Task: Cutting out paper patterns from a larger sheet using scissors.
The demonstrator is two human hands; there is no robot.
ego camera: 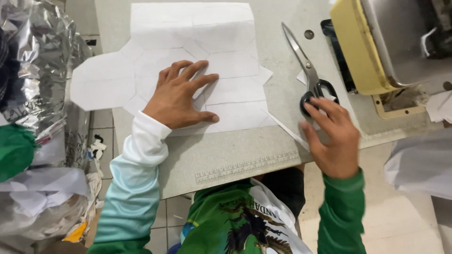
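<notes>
— How were the fingers set at that moment?

— The right hand [335, 141] had its fingers [314, 109] curled over the black loop handles of the scissors [308, 75], touching them. Whether they had closed through the loops I could not tell; the hand was blurred. The left hand [181, 96] lay flat and spread, gripping nothing, pressing down on the white paper pattern [221, 51].

— Which way did the scissors lie from that right hand?

— Just beyond its fingertips, on the far side. The handles were the near end, under the fingers; the blades ran away from the person and slightly to the left, tips pointing far-left. So the long axis went near-to-far with a small lean left. The blades looked closed. The right hand was plainly the nearer one; the left was well apart, across the paper.

— And the paper?

— It lay on the grey surface [226, 155], left of the scissors, a broad angular shape with faint drawn lines, its long side running near to far. A thin white strip [285, 128] trailed off its near right corner toward the right hand.

— Anything else around?

— A printed ruler scale [247, 167] ran along the near edge of the surface. To the far right stood a yellow-edged sewing machine [376, 42]. At the left, crumpled silver foil [37, 61] and green cloth [14, 150] were piled beside the surface.
</notes>
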